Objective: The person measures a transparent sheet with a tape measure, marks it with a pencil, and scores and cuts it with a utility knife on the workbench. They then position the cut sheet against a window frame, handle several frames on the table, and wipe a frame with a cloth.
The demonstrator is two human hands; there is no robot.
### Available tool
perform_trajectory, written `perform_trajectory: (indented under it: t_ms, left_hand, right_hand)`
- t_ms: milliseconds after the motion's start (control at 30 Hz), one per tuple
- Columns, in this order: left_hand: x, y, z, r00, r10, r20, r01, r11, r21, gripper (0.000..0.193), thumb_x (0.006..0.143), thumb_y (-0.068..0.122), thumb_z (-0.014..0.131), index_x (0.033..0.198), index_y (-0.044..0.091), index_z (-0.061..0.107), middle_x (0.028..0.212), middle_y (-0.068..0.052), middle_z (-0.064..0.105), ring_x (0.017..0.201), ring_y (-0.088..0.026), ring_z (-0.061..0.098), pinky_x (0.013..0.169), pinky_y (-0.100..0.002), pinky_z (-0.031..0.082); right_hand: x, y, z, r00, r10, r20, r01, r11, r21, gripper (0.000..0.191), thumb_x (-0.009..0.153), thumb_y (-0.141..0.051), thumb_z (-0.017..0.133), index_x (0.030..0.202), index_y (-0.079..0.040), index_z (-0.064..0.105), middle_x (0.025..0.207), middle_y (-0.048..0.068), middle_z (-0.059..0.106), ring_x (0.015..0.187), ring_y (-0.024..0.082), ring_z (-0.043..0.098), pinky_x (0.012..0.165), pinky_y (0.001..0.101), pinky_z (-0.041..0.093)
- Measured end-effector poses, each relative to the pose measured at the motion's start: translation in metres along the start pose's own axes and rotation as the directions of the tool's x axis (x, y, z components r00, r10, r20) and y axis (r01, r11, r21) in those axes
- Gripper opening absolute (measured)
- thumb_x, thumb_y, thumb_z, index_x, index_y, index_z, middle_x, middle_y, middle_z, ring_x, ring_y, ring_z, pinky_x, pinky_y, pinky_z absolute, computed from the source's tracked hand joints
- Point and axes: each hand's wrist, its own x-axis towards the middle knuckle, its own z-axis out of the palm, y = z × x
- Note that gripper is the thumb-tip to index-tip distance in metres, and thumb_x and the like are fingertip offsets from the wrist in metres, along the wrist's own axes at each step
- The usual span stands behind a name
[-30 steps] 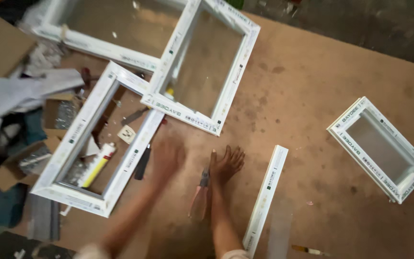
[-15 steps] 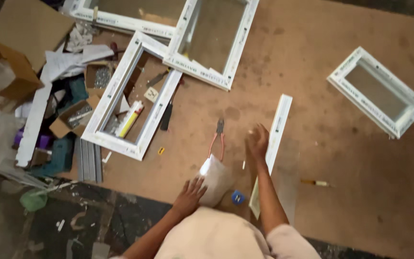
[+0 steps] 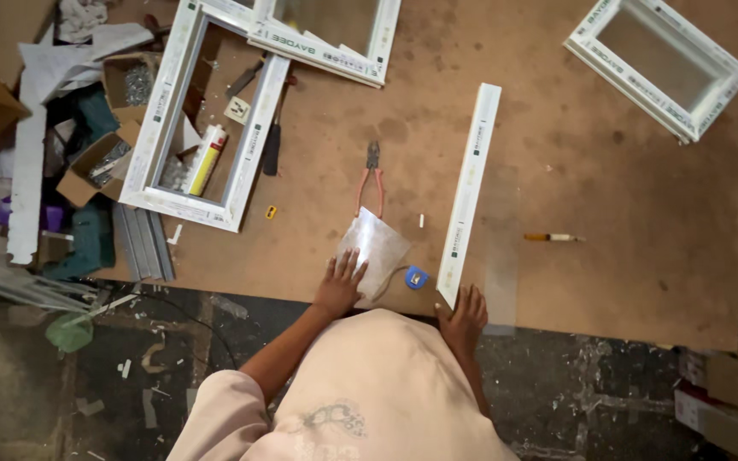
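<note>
My left hand (image 3: 339,283) lies flat at the front edge of the brown board table (image 3: 557,154), fingers spread, its fingertips on a small shiny grey sheet (image 3: 377,246). My right hand (image 3: 465,314) rests on the table edge with fingers apart, just below the near end of a long white plastic profile strip (image 3: 470,188). Neither hand holds anything. Pink-handled pliers (image 3: 371,177) lie beyond the sheet. A small blue tape measure (image 3: 416,277) sits between my hands.
White window frames lie at the back left (image 3: 164,137), back middle (image 3: 326,43) and back right (image 3: 659,64). A sealant tube (image 3: 205,160) lies inside the left frame. A pencil (image 3: 550,237) lies right of the strip. Boxes and scraps clutter the left side.
Both hands have drawn back from the pliers to the table's front edge. My left hand now rests on the shiny sheet and my right hand sits below the strip's end.
</note>
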Motion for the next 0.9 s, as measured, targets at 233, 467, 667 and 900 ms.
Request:
perform_trajectory:
  t_ms: [233, 467, 667, 900]
  left_hand:
    - [0.000, 0.005, -0.006, 0.999, -0.024, -0.022, 0.024, 1.000, -0.009, 0.097, 0.079, 0.047, 0.079, 0.157, 0.011, 0.033, 0.167, -0.019, 0.020, 0.155, -0.038, 0.016, 0.121, -0.061, 0.021]
    - [0.008, 0.014, -0.005, 0.986, -0.127, 0.108, 0.134, 0.989, -0.058, 0.096, 0.080, 0.040, 0.079, 0.157, 0.013, 0.030, 0.168, -0.017, 0.015, 0.156, -0.036, 0.012, 0.121, -0.061, 0.019]
    - [0.011, 0.023, -0.009, 0.976, -0.194, 0.097, 0.201, 0.978, -0.059, 0.094, 0.080, 0.035, 0.079, 0.158, 0.016, 0.029, 0.170, -0.015, 0.015, 0.157, -0.034, 0.013, 0.122, -0.062, 0.021]
    - [0.038, 0.027, -0.025, 0.944, -0.323, 0.067, 0.327, 0.942, -0.076, 0.091, 0.083, 0.034, 0.078, 0.158, 0.015, 0.030, 0.169, -0.017, 0.017, 0.157, -0.036, 0.014, 0.119, -0.064, 0.022]
  right_hand:
    - [0.010, 0.027, -0.017, 0.995, -0.080, -0.053, 0.077, 0.996, -0.051, 0.076, 0.085, -0.048, 0.072, 0.145, -0.007, 0.051, 0.154, 0.022, 0.044, 0.144, 0.043, 0.037, 0.111, 0.0633, 0.032]
    - [0.021, 0.054, -0.026, 0.999, -0.006, 0.034, 0.013, 0.979, -0.202, 0.080, 0.086, -0.058, 0.065, 0.148, -0.010, 0.047, 0.160, 0.024, 0.034, 0.149, 0.046, 0.028, 0.110, 0.0728, 0.025]
    - [0.020, 0.069, -0.033, 0.992, -0.092, 0.087, 0.106, 0.980, -0.168, 0.081, 0.093, -0.057, 0.057, 0.156, -0.010, 0.037, 0.166, 0.026, 0.024, 0.152, 0.049, 0.021, 0.111, 0.0757, 0.021]
    - [0.030, 0.067, -0.037, 0.973, -0.012, 0.230, 0.068, 0.969, -0.236, 0.089, 0.095, -0.066, 0.046, 0.161, -0.010, 0.024, 0.170, 0.023, 0.007, 0.156, 0.046, 0.004, 0.110, 0.0805, 0.008]
